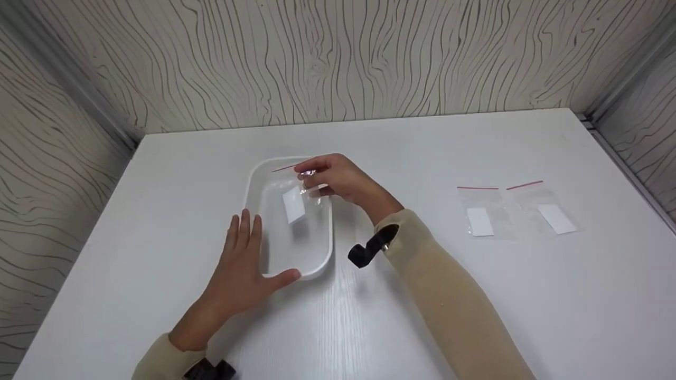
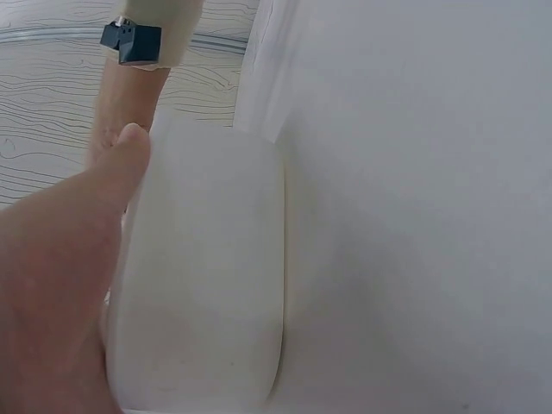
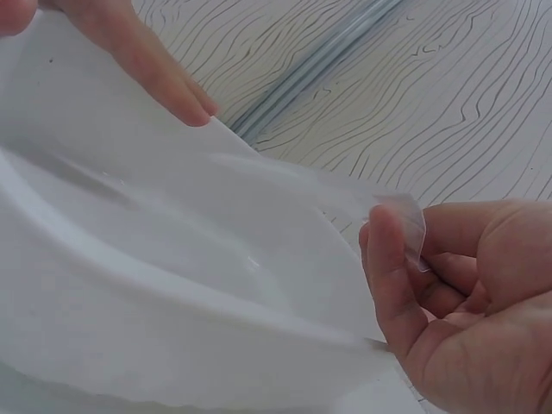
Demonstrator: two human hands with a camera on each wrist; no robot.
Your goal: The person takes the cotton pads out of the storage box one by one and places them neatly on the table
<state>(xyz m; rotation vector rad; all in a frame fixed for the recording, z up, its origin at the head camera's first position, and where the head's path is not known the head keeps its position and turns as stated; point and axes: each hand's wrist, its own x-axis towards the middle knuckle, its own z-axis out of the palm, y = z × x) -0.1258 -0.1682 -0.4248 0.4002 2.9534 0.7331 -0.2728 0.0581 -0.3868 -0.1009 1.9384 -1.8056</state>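
A white rectangular tub (image 1: 296, 250) with rounded corners stands on the table. My right hand (image 1: 340, 179) pinches a clear zip bag (image 1: 310, 203) by its upper part, over the far end of the tub. The bag has a red strip along its top and a white card (image 1: 293, 205) inside. In the right wrist view the bag's clear edge (image 3: 410, 220) shows between thumb and fingers. My left hand (image 1: 243, 269) rests against the tub's near left side, fingers straight and thumb stretched along the near rim. The left wrist view shows the tub's outer wall (image 2: 207, 267).
On the right part of the white table (image 1: 412, 153) lie two more clear zip bags, the left bag (image 1: 480, 214) and the right bag (image 1: 549, 211), each with a red strip and a white card. Wood-patterned walls (image 1: 338, 63) stand behind and at both sides.
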